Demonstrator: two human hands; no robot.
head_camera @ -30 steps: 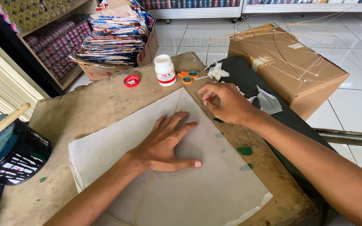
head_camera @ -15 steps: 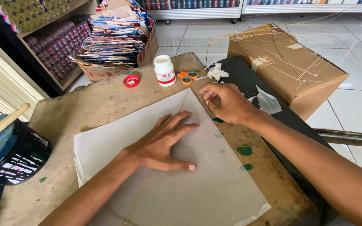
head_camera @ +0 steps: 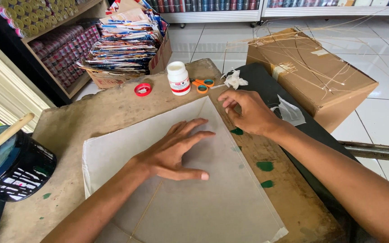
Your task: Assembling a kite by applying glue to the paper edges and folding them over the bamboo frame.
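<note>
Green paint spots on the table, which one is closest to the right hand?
The green spot just under the right hand, beside the paper's edge. The other two green spots lie farther down the table, beneath the forearm.

We've got a sheet of paper (head_camera: 194, 193) lying flat on the worktable (head_camera: 91, 112), filling its near middle. On the sheet rests the left hand (head_camera: 172, 150), palm down, near the centre. At the sheet's far right edge sits the right hand (head_camera: 246, 110), fingers on the border. Beyond the sheet, toward the far side, we see a tape roll (head_camera: 143, 89) on the left, a glue bottle (head_camera: 178, 78) beside it, then scissors (head_camera: 202, 84) to the right. Far left behind them stands a box of stacked packets (head_camera: 127, 45). Off to the right, on the floor, a cardboard box (head_camera: 311, 72). Near left, a bucket (head_camera: 10, 171) with a stick (head_camera: 7, 133) in it.
</note>
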